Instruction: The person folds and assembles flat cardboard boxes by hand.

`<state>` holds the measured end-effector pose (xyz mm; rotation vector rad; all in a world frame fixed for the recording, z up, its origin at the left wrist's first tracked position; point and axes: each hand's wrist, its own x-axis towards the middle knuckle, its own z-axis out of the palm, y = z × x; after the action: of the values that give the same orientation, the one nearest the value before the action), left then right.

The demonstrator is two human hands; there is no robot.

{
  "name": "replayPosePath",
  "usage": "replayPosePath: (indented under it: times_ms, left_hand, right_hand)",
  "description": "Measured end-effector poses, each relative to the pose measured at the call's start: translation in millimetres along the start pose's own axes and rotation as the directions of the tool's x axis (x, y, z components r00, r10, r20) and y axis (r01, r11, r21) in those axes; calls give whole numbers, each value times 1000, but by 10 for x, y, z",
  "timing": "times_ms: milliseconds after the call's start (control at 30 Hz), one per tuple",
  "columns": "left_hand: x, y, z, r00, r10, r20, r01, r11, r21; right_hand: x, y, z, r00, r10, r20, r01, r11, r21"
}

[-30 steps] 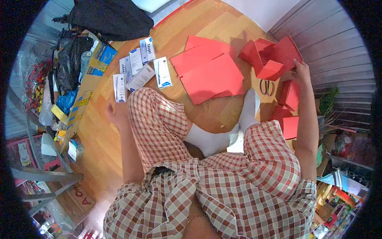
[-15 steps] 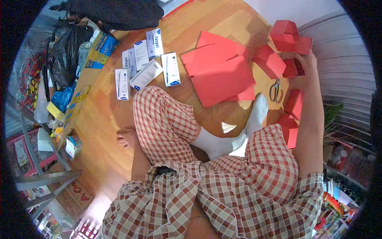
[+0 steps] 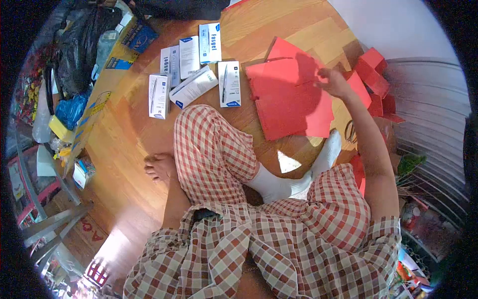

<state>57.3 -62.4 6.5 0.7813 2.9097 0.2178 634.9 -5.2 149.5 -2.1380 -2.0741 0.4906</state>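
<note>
and the right hand [image 3: 334, 82] has just left the red boxes [image 3: 372, 72] at upper right, so it's free, fingers loosely parted over the red sheets [image 3: 295, 107], upper centre, left hand [image 3: 159, 167] splayed on the floor [image 3: 124, 149], left of centre!

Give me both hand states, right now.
Left hand: open, at the wooden floor, holding nothing visible.
Right hand: open, over the red sheets, holding nothing visible.
</note>
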Motion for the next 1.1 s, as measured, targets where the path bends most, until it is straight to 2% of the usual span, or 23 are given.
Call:
replayPosePath:
  times_ms: [67,100,167,300,400,500,567,600,667,700,767,800,867,900,967,1000,1067,1100]
  left_hand:
    - [11,-32,27,1000,-1,-9,1,1000,12]
    - [-9,-52,28,1000,5,-15,-5,1000,3]
    - [7,-27,42,1000,-12,-11,12,1000,18]
    - [18,-16,85,1000,-16,-14,16,1000,4]
    - [-2,-66,157,999,3,-37,-1,999,43]
    - [-11,-68,161,998,14,-69,-13,1000,21]
    - [-61,-28,112,998,-1,-59,2,1000,10]
    - [-68,-9,86,998,-26,-49,27,1000,11]
    - [-63,-9,78,999,-20,-27,20,1000,7]
    - [-53,-17,78,1000,-12,-5,12,1000,10]
    - [-30,-32,133,999,-13,-30,13,1000,11]
    - [-23,-40,162,998,-11,-57,12,1000,13]
    - [-26,-51,187,997,-2,-79,3,1000,13]
    - [-32,-57,185,995,7,-101,-6,1000,14]
    - [-23,-61,144,999,-1,-53,2,1000,6]
    - [-23,-57,124,1000,-8,-4,8,1000,1]
    - [-45,-60,118,1000,-8,0,8,1000,-2]
    - [-50,-64,120,1000,-6,3,6,1000,1]
  right_hand:
    - [125,62,277,965,-8,262,55,983,-173]
    - [61,37,260,967,-8,256,55,983,-176]
    - [47,-75,284,939,156,307,-33,928,-370]
    - [-122,-170,242,964,138,227,-37,916,-400]
    - [-263,-253,191,932,221,289,-100,919,-381]
    - [-336,-203,218,908,215,361,-56,913,-404]
    - [-435,-93,221,876,191,443,-66,957,-283]
    - [-476,-76,227,877,191,441,-66,957,-284]
    - [-575,-58,229,930,120,348,-76,987,-138]
    - [-583,-3,258,930,119,347,-75,987,-140]
    - [-575,78,305,926,-15,376,84,982,-169]
    - [-566,88,303,927,-15,375,84,982,-169]
    - [-544,80,267,815,167,555,-138,986,-94]
    - [-580,59,245,816,166,554,-136,986,-94]
    - [-668,-5,208,913,49,404,-135,973,186]
    - [-660,10,211,914,48,404,-132,974,184]
    - [-681,43,204,843,171,510,-269,955,123]
    - [-703,38,196,842,171,511,-268,956,122]
